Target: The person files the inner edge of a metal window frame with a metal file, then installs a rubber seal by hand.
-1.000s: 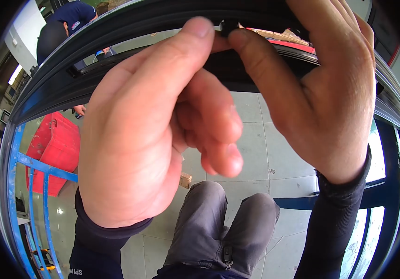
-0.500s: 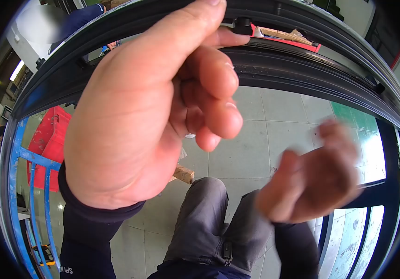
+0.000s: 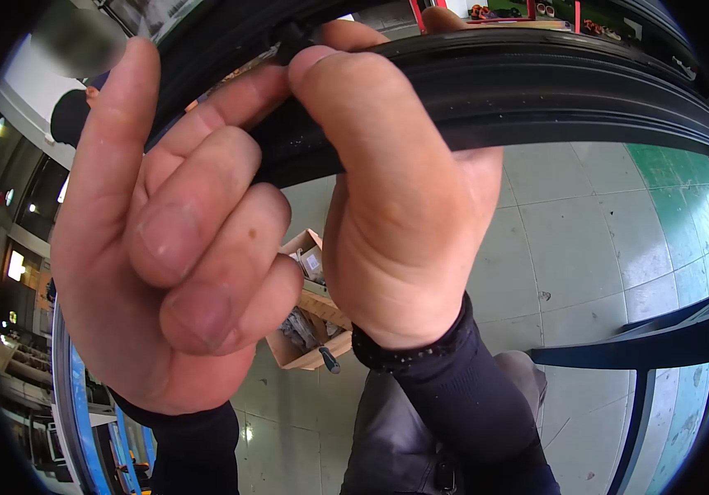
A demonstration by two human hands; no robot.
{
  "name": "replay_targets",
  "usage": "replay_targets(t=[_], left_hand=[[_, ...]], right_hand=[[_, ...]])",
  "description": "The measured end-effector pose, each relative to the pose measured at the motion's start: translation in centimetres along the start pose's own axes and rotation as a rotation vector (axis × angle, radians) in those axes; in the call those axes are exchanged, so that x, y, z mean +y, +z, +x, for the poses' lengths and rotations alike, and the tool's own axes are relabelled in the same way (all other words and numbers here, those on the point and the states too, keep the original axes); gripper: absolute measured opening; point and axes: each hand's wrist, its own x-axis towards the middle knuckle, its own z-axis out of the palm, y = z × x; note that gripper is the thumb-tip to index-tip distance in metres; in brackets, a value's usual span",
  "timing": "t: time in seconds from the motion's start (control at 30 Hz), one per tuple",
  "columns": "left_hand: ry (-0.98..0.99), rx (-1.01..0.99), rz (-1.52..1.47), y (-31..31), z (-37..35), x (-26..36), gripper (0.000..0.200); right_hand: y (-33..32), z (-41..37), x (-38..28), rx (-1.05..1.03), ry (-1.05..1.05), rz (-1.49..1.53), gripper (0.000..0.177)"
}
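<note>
Black frame against curled hands

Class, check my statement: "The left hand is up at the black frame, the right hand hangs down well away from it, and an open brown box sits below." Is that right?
Not quite: the right hand does not hang down. The head view shows it raised at the black frame too. The left hand and the open brown box are as stated.
</note>
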Motion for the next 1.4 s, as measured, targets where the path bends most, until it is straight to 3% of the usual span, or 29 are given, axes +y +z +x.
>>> replay_targets(t=[0.1, 0.23, 0.4, 0.63, 0.73, 0.83, 0.9, 0.97, 1.03, 1.13, 1.27, 1.4], left_hand=[[0.004, 0.011, 0.009, -0.1, -0.2, 0.2, 0.069], [0.017, 0.090, 0.026, 0.3, -0.7, 0.1, 0.071], [0.006, 0.107, 0.063, 0.6, -0.5, 0.2, 0.073], [0.040, 0.206, 0.144, 1.1, -0.3, -0.1, 0.066], [0.242, 0.293, 0.385, -0.1, -0.8, -2.8, 0.056], [0.977, 0.433, 1.082, 1.1, -0.9, -4.4, 0.051], [1.327, 0.522, 1.590, 0.8, 1.2, -3.0, 0.058], [1.178, 0.425, 1.825, 1.6, 1.7, -1.1, 0.051], [1.039, 0.274, 1.871, 1.7, 2.1, 0.6, 0.048], [1.132, 0.099, 1.864, 0.3, 2.8, 2.0, 0.046], [1.086, 0.094, 1.807, 0.4, 2.7, 2.3, 0.045], [1.076, 0.069, 1.821, 0.3, 2.6, 2.8, 0.047]], right_hand=[[-0.4, 0.3, -1.6, -0.139, -0.001, -0.014, 0.009], [-0.7, 1.0, 1.4, -0.134, -0.162, -0.153, 0.004], [0.1, 0.2, 0.2, -0.086, 0.032, -0.077, 0.005], [-0.1, 0.1, 0.3, -0.080, -0.042, -0.115, 0.009], [-1.1, 0.4, 0.6, -0.129, -0.050, -0.177, 0.013], [-1.4, 0.7, 1.0, -0.167, -0.061, -0.209, 0.019], [-1.4, 0.6, 1.0, -0.169, -0.030, -0.211, 0.024], [-1.2, 0.2, 0.9, -0.142, 0.049, -0.193, 0.029], [-1.1, 0.2, 1.0, -0.119, 0.121, -0.064, 0.035], [-1.0, 0.0, 0.8, -0.128, 0.141, -0.043, 0.038], [-0.3, -0.5, 0.2, -0.096, 0.231, 0.005, 0.038], [-0.1, 0.0, 0.7, -0.079, 0.142, -0.042, 0.042]])
